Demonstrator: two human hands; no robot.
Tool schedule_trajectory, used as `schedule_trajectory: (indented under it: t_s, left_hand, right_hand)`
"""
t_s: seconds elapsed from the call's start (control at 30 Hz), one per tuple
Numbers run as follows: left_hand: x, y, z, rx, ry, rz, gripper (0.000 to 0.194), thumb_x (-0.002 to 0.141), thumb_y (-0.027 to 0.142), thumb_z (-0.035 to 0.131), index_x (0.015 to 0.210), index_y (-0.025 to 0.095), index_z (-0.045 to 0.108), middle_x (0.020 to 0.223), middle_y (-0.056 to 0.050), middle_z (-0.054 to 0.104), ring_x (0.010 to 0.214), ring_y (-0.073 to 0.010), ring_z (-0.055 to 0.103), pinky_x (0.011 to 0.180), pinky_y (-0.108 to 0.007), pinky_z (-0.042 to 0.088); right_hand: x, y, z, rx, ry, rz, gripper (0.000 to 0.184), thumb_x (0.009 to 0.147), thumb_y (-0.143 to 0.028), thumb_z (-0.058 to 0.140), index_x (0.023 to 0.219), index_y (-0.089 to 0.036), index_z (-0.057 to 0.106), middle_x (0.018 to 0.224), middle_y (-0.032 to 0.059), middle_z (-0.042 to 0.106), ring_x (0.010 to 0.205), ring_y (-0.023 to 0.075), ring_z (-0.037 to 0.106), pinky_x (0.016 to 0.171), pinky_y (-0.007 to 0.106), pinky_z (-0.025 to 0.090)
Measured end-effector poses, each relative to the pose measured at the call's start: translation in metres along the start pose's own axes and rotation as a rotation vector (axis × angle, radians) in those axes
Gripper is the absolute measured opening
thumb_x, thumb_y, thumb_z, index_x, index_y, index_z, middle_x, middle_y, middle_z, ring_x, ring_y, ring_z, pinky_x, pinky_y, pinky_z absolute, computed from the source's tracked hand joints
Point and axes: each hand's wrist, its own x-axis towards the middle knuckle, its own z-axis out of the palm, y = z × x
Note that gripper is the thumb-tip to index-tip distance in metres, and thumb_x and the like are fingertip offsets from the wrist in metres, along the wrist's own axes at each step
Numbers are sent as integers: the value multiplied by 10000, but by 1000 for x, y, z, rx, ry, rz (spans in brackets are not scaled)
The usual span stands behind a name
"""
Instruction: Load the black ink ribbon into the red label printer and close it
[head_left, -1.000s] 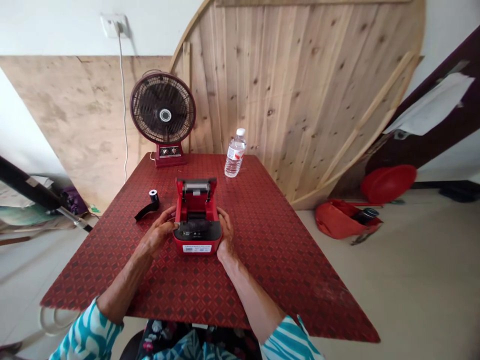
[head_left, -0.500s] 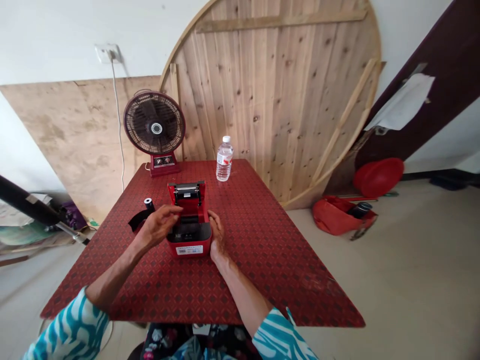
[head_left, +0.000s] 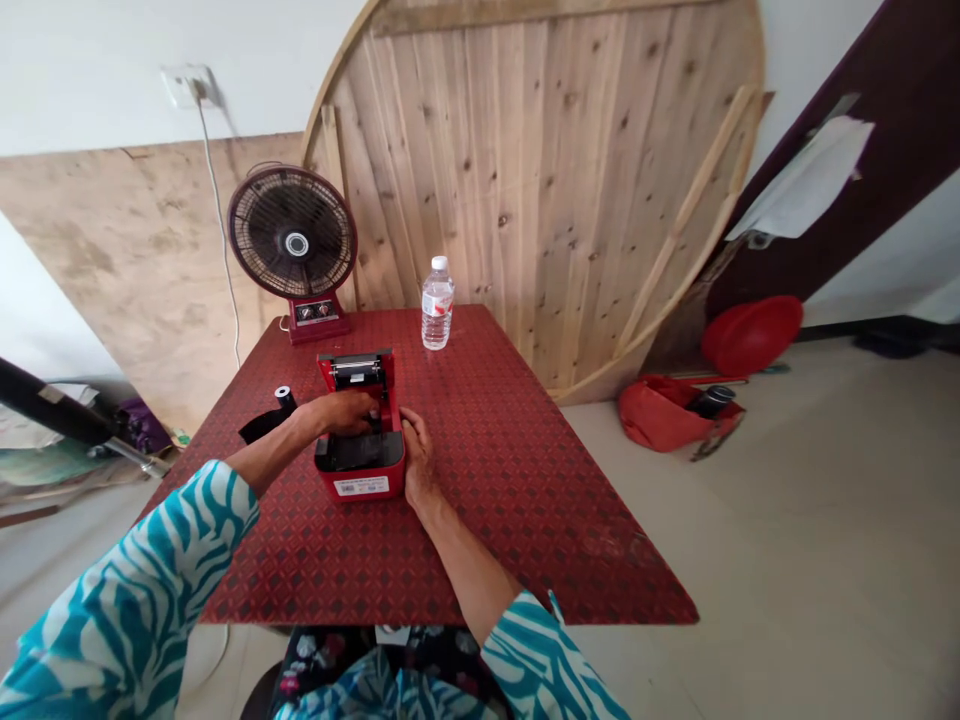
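A red and black label printer [head_left: 360, 482] stands on the table with its lid raised and the roller in the lid showing. My left hand [head_left: 346, 412] reaches into the printer's open body from the left. Its fingertips are down inside, so I cannot see what they touch or hold. Against the printer's right side is my right hand [head_left: 418, 455], fingers curled along the wall and gripping it. Left of the printer, partly behind my left forearm, lies a small roll [head_left: 283, 397] with a pale end and a black strip [head_left: 259, 427] running from it.
The table has a red patterned cover [head_left: 525, 500]. At its back stand a dark red fan [head_left: 296, 245] and a clear water bottle [head_left: 437, 305]. A round wooden board [head_left: 525, 190] leans on the wall behind. On the floor at right sits a red bag [head_left: 652, 415].
My left hand has moved right and down from the printer's left edge into its open body. My right hand stays on the printer's side. The whole view has shifted slightly.
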Motion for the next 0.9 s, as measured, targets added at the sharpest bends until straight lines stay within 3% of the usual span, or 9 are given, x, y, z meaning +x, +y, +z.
schedule_trajectory:
  t_s: [0.17, 0.3, 0.37, 0.47, 0.6, 0.67, 0.77, 0.9]
  left_hand:
    - [-17, 7, 4, -10, 112, -37, 342, 768, 153, 626, 1108, 188, 644, 1117, -88, 710, 1068, -250, 648, 866, -301, 493]
    - [-52, 0, 7, -177, 393, 63, 400, 823, 175, 564, 1221, 214, 574, 1236, -69, 659, 1103, -212, 633, 941, -317, 485]
    - [-73, -12, 6, -321, 530, 74, 407, 823, 227, 562, 1229, 215, 575, 1192, -62, 675, 1007, -195, 666, 898, -312, 514]
    - [-96, -38, 4, -590, 695, -45, 405, 761, 282, 602, 1154, 184, 609, 1029, -56, 713, 863, -188, 685, 796, -318, 550]
    - [-96, -72, 10, -874, 898, -187, 365, 669, 306, 665, 991, 147, 604, 897, -52, 713, 826, -193, 678, 781, -332, 545]
    - [-83, -84, 15, -815, 918, -279, 315, 660, 280, 655, 945, 152, 610, 897, -51, 714, 841, -197, 674, 798, -328, 531]
    - [-59, -93, 24, -579, 800, -407, 282, 688, 266, 628, 956, 179, 640, 960, -53, 723, 930, -225, 668, 858, -339, 496]
    - [-33, -98, 41, -449, 703, -439, 243, 673, 231, 657, 914, 208, 677, 957, -58, 739, 1028, -279, 650, 1015, -427, 376]
  right_hand:
    - [-1, 0, -3, -14, -11, 22, 372, 812, -478, 571, 1084, -239, 656, 1001, 26, 694, 973, 226, 604, 786, 325, 478]
    - [0, 0, -5, 12, -28, 39, 390, 803, -487, 580, 1092, -233, 645, 1041, 31, 691, 974, 228, 607, 784, 325, 474]
    - [1, 2, -6, 26, -18, 43, 395, 787, -486, 600, 1082, -227, 647, 1062, 33, 688, 976, 228, 608, 793, 326, 470]
    - [2, 4, -8, 27, -4, 53, 410, 775, -490, 619, 1086, -224, 650, 1061, 34, 690, 961, 225, 612, 802, 329, 465]
    - [0, 3, -9, 36, 2, 70, 422, 766, -499, 634, 1088, -227, 649, 1048, 33, 692, 914, 214, 623, 769, 321, 471]
    - [-1, -1, -8, 50, 8, 95, 436, 755, -513, 643, 1080, -223, 645, 982, 31, 700, 834, 203, 627, 714, 311, 471]
    - [-3, -4, -7, 52, 13, 121, 467, 740, -538, 648, 1080, -218, 637, 890, 22, 701, 746, 193, 620, 654, 300, 461]
    - [-2, -3, -8, 34, 12, 122, 476, 728, -542, 655, 1078, -221, 636, 975, 28, 701, 847, 207, 633, 734, 314, 469]
